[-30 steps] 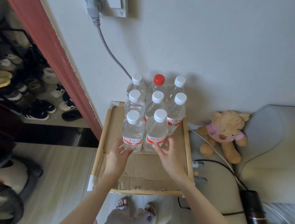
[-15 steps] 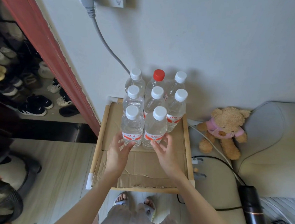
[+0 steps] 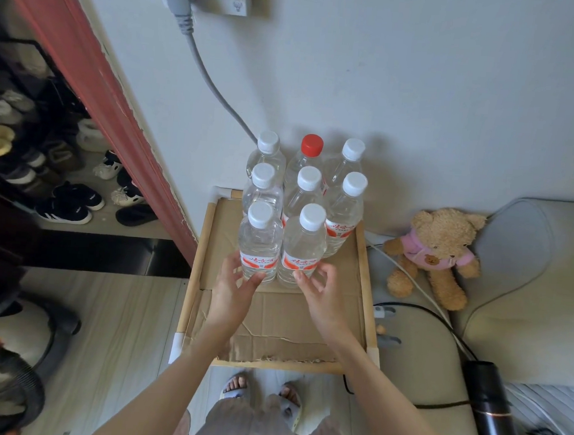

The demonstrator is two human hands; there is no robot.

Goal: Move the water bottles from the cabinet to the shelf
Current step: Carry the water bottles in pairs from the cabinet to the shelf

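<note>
— Which way are the bottles standing?

— I see eight water bottles, all upright, long axes vertical, caps toward my camera. They are packed at the far end of a wood-framed shelf lined with cardboard, against the wall: three at the back, three in the middle, two in front.

— What do they look like?

— Clear plastic, full as far as I can tell, red-and-white labels low on the body. Seven have white caps; the back middle one has a red cap.

— And the hands?

— My left hand has its fingers spread, fingertips touching the base of the front left bottle. My right hand is loosely curled and apart, fingertips at the base of the front right bottle. Neither hand is closed around anything.

— The rest of the shelf?

— The near half is bare cardboard, frayed along its near edge.
</note>
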